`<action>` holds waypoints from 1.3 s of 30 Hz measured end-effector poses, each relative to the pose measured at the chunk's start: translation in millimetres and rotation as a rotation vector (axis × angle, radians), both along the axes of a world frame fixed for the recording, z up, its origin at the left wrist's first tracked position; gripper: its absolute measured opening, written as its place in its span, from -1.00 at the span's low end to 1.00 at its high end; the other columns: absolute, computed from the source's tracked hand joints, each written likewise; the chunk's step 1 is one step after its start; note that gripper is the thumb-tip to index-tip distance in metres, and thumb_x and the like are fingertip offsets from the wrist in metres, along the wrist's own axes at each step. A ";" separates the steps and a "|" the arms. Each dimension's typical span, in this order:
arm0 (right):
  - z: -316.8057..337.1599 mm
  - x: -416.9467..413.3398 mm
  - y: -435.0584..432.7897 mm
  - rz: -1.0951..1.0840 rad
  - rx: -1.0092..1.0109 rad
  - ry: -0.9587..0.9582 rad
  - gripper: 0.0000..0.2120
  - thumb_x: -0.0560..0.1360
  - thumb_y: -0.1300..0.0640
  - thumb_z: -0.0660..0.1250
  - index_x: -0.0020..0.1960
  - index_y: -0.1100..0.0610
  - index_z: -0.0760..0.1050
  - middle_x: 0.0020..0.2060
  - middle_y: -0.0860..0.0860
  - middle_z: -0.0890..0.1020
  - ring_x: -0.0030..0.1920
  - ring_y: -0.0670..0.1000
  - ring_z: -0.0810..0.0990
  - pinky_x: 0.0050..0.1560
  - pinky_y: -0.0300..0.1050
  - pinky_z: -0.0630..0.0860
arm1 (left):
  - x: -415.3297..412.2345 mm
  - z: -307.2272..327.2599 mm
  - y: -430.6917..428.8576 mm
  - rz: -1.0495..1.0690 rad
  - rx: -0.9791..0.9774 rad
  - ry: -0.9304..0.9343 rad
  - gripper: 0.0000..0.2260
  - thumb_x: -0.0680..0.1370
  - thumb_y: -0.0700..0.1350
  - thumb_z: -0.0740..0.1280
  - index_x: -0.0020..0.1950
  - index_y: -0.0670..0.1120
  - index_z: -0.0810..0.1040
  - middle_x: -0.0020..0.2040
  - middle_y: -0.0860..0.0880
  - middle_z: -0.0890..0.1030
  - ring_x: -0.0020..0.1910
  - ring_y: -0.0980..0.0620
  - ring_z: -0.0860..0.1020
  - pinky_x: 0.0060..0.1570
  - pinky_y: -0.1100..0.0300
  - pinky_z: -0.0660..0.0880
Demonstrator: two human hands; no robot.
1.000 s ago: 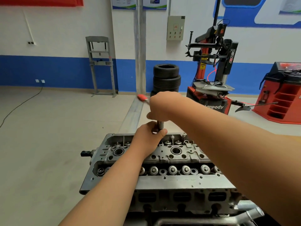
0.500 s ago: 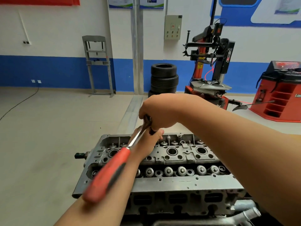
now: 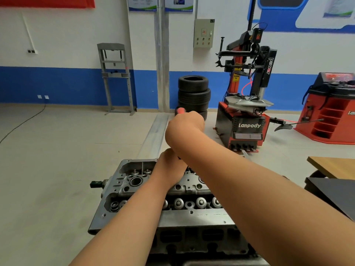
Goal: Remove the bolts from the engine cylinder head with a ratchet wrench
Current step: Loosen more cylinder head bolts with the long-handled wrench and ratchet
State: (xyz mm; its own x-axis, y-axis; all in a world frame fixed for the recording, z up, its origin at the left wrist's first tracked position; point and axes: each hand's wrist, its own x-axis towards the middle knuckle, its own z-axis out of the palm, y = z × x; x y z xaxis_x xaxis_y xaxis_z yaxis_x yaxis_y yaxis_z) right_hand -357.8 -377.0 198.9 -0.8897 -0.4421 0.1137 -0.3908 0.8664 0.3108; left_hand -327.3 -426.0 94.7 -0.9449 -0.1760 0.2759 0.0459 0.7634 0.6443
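Head view: both hands at the ratchet wrench [image 3: 180,110] over the cylinder head [image 3: 123,189].
Right hand [image 3: 184,129] fisted tight round the handle, whose red tip pokes out beyond the knuckles, pointing up and away. Left hand [image 3: 171,166] sits below at the head's far edge; its fingers are hidden, grip unclear.

One cylinder head [image 3: 119,182], one wrench [image 3: 180,110], perhaps four tyres [image 3: 194,93]
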 end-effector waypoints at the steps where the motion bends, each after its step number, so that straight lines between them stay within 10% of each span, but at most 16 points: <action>1: 0.3 2.8 0.0 0.033 -0.003 0.008 -0.85 0.51 0.19 0.26 0.08 0.13 0.43 -0.13 0.03 0.53 -0.20 0.04 0.51 -0.32 -0.13 0.37 | 0.7 -0.3 -0.9 -0.004 -0.004 0.010 -0.75 0.52 -0.20 0.13 -0.34 -0.06 0.16 -0.40 -0.01 0.22 -0.39 0.05 0.10 -0.37 0.17 0.06; 5: -1.5 10.4 21.0 0.336 0.002 0.138 -0.84 0.60 -0.03 0.12 0.00 0.05 0.38 -0.27 -0.02 0.46 -0.33 -0.02 0.44 -0.42 -0.14 0.23 | 1.1 -3.5 -4.6 -0.014 0.170 0.039 -0.83 0.53 -0.01 0.20 -0.28 0.08 0.41 -0.36 0.16 0.48 -0.38 0.21 0.42 -0.41 0.30 0.27; 9: -13.3 12.1 53.5 0.640 -0.214 -0.035 -0.66 0.58 -0.15 0.13 0.25 0.00 0.36 0.05 -0.01 0.46 -0.01 0.05 0.47 -0.15 -0.09 0.36 | -2.7 -3.5 0.1 -0.009 0.095 -0.041 -0.66 0.60 -0.22 0.07 0.37 -0.07 0.34 0.37 -0.12 0.39 0.31 -0.08 0.38 0.26 0.11 0.34; 12: -13.2 10.7 63.9 0.704 -0.173 -0.018 -0.62 0.57 -0.18 0.13 0.28 -0.01 0.33 0.12 0.00 0.45 0.03 0.08 0.48 -0.03 -0.01 0.45 | -2.0 -0.9 0.6 -0.008 -0.017 -0.057 -0.82 0.59 -0.10 0.12 0.03 0.08 0.50 0.09 0.08 0.57 0.07 0.03 0.51 0.05 0.14 0.41; 17: -12.1 17.6 42.1 0.467 -0.110 0.152 -0.61 0.59 -0.21 0.05 0.16 0.07 0.38 -0.22 0.01 0.43 -0.30 0.06 0.41 -0.37 -0.11 0.23 | 0.9 -2.0 0.6 -0.028 0.061 0.010 -0.73 0.55 -0.18 0.17 -0.31 0.06 0.48 -0.32 0.19 0.53 -0.29 0.30 0.50 -0.34 0.46 0.31; 25: 1.7 5.4 -10.0 -0.088 -0.023 -0.078 -0.75 0.47 0.25 0.31 0.15 0.17 0.49 -0.18 0.06 0.57 -0.37 0.07 0.49 -0.57 -0.13 0.38 | -5.0 -4.9 -0.7 0.111 0.211 -0.037 -0.87 0.60 -0.25 0.11 -0.06 -0.11 0.43 -0.12 -0.07 0.48 -0.12 0.00 0.46 -0.04 0.12 0.44; 28: -3.1 3.4 2.2 0.033 -0.054 0.002 -0.88 0.52 0.13 0.27 0.03 0.13 0.48 -0.25 0.04 0.52 -0.32 0.05 0.50 -0.43 -0.10 0.43 | 1.4 -4.5 -4.9 0.070 0.095 0.013 -0.74 0.55 -0.11 0.14 -0.35 -0.03 0.30 -0.44 0.07 0.39 -0.44 0.13 0.30 -0.42 0.22 0.22; 33: -7.4 2.0 34.6 0.431 -0.159 0.169 -0.67 0.53 -0.26 0.12 -0.13 0.01 0.37 -0.36 -0.06 0.44 -0.39 -0.06 0.38 -0.43 -0.18 0.20 | -2.0 -2.2 3.4 0.006 -0.219 -0.137 -0.64 0.62 0.16 -0.03 -0.06 -0.01 0.45 -0.16 -0.01 0.57 -0.08 -0.06 0.48 0.06 0.03 0.25; 39: -5.9 -1.6 49.4 0.572 -0.233 0.155 -0.64 0.45 -0.32 0.21 -0.17 -0.02 0.42 -0.34 -0.08 0.47 -0.32 -0.01 0.46 -0.43 -0.20 0.23 | -1.0 -3.3 7.1 0.044 -0.384 -0.260 -0.65 0.61 0.15 -0.13 0.13 0.07 0.37 -0.09 0.03 0.40 0.07 -0.03 0.21 -0.02 0.03 0.07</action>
